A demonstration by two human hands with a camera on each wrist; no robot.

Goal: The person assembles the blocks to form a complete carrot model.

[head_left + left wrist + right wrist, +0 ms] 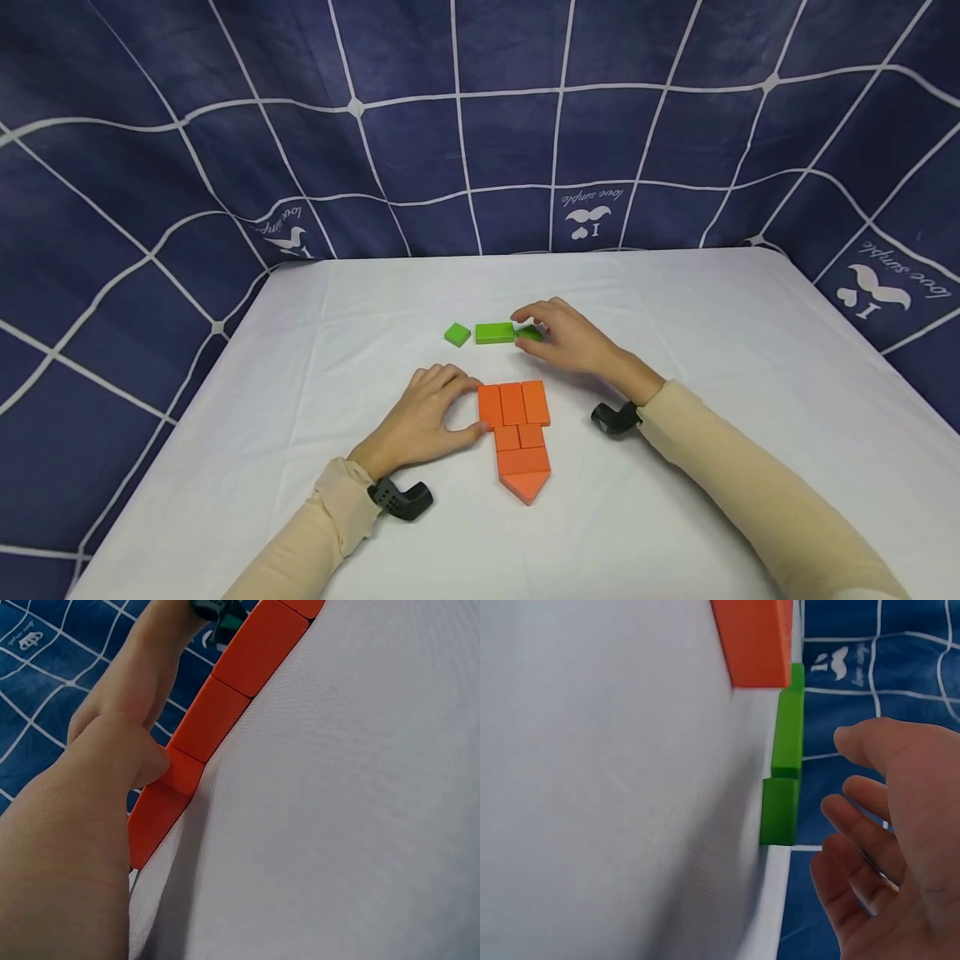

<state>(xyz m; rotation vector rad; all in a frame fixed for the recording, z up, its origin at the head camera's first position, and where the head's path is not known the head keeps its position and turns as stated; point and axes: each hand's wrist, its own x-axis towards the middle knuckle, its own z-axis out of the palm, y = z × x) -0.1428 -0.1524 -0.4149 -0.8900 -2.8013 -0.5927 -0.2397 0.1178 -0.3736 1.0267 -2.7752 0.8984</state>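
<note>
Orange blocks [522,461] lie together in an arrow-like figure: three upright rectangles across the far end, two small pieces, a wide one, and a pointed piece nearest me. At the far left rectangle [490,406], my left hand [422,419] pinches it by its left corners, index fingertip at the far one and thumb at the near one. Beyond the figure, my right hand [567,336] is held around a small green block [529,332], partly hiding it. Its thumb and fingers stand apart; the right wrist view shows a gap between them and the green block [779,812].
Left of that block are a long green block [494,333] and a small green one turned like a diamond [457,335]. A white cloth covers the table [360,304]. Dark blue curtain with white lines [510,142] hangs behind it. Each wrist wears a black device [405,500].
</note>
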